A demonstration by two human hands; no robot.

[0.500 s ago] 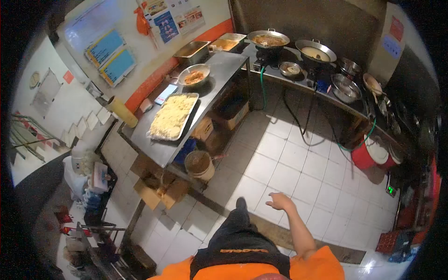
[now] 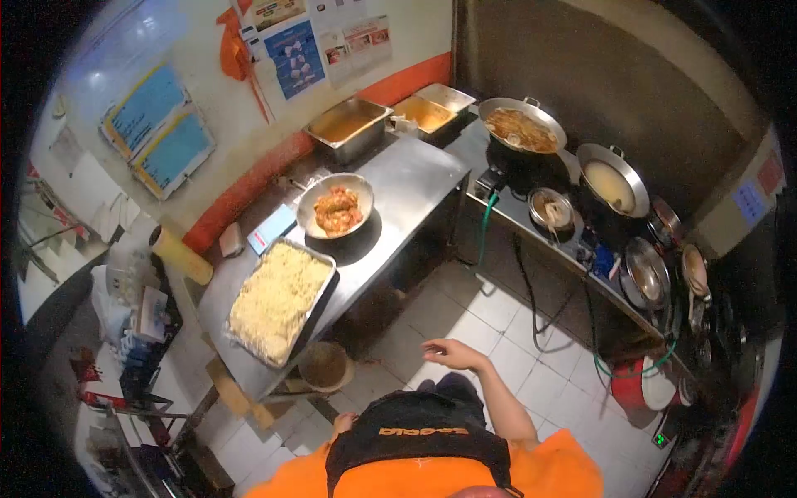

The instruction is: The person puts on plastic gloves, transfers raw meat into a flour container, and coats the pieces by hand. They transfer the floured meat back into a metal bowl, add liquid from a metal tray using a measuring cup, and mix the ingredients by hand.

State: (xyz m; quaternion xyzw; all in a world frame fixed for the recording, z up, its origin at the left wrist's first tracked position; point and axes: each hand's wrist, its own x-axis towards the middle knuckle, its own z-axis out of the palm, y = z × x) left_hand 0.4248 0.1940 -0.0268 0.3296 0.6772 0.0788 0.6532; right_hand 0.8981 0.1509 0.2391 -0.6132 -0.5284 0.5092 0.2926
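Right hand (image 2: 455, 353): held above the tiled floor (image 2: 519, 355), fingers loosely extended; the tray (image 2: 325, 286) is placed beyond them, to the left.
Left hand (image 2: 343, 424): partly covered by the apron (image 2: 415, 415) (finger state cannot be told); now seen, unlike earlier.
Tray contents: coarse, pale crumbs (image 2: 281, 297), heaped on rectangular metal, beside a round bowl (image 2: 309, 207).

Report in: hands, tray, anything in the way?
Right hand open, empty; left hand partly hidden. Tray on steel table, bowl beside it. Bucket low by table's edge, possibly in the way.
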